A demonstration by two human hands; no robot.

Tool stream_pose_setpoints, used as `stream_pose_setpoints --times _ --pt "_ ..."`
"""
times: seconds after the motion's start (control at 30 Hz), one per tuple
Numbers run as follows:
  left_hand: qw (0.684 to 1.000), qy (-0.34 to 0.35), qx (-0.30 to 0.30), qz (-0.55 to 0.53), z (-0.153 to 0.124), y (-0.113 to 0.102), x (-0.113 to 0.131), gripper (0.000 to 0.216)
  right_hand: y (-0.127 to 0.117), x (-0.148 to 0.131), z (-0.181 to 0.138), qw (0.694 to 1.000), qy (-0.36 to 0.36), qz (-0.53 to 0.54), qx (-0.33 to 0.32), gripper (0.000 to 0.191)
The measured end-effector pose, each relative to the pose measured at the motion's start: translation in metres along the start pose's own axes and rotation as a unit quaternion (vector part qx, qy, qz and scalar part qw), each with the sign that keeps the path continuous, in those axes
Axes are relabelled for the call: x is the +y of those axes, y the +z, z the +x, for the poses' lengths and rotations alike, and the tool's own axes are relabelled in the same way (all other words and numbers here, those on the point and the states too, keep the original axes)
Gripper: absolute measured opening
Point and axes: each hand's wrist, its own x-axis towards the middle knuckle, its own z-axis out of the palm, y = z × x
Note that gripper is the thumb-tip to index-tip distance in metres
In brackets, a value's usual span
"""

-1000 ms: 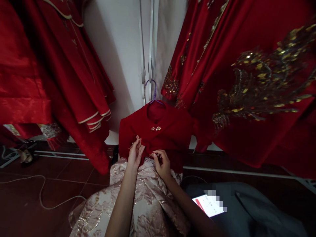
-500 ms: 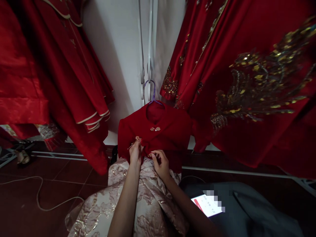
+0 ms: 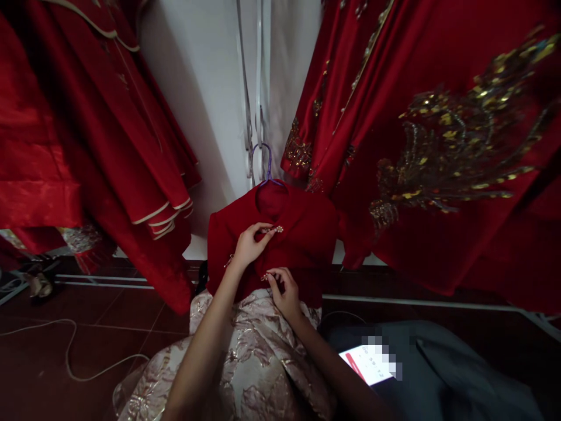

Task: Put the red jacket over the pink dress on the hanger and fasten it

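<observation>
A short red jacket (image 3: pixel 302 234) hangs by a purple hanger (image 3: pixel 268 169), its front facing me. My left hand (image 3: pixel 252 245) is at the upper chest, thumb and forefinger pinched on a jewelled clasp (image 3: pixel 279 229) with pearl-like beads; its left part is partly covered by the fingers. Lower on the front, my right hand (image 3: pixel 286 291) pinches a second jewelled clasp (image 3: pixel 265 277) near the hem. A loose jewelled piece (image 3: pixel 228 261) shows on the jacket's left side, beside my left wrist. Below the hem, a pale brocade skirt (image 3: pixel 263 351) with metallic leaf patterns spreads out under my forearms.
Red garments hang at left (image 3: pixel 109 117), while a red gown (image 3: pixel 438 251) with gold sequins hangs at right. A lit phone (image 3: pixel 368 362) lies on dark cloth at lower right. A white cable (image 3: pixel 72 351) crosses the tiled floor; shoes (image 3: pixel 38 285) stand at far left.
My left hand has moved up and right, from the jewelled piece at the jacket's left side to the upper clasp. My right hand stays at the lower clasp. The view has shifted slightly.
</observation>
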Motion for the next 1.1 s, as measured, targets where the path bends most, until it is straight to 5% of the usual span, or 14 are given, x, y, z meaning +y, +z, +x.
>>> stream_pose_setpoints --times 0.13,0.27,0.87,1.03,1.1 --pt "0.964 0.065 -0.043 0.254 0.011 0.000 0.010 0.026 0.000 0.000 -0.001 1.000 0.008 0.001 0.001 0.015" --pt "0.921 0.132 -0.070 0.360 0.021 -0.002 0.014 0.022 0.000 -0.001 -0.001 1.000 0.014 0.001 -0.001 0.015" --pt "0.900 0.220 -0.066 0.370 0.035 -0.008 0.017 0.015 -0.004 -0.006 -0.003 1.000 0.010 -0.011 0.023 0.010" --pt "0.885 0.197 -0.014 0.422 0.025 -0.016 0.020 0.023 -0.007 -0.031 0.041 0.984 0.014 0.060 0.169 0.011" --pt "0.890 0.147 0.016 0.432 0.020 -0.018 0.020 0.023 -0.003 -0.041 0.073 0.975 0.036 0.157 0.152 0.018"
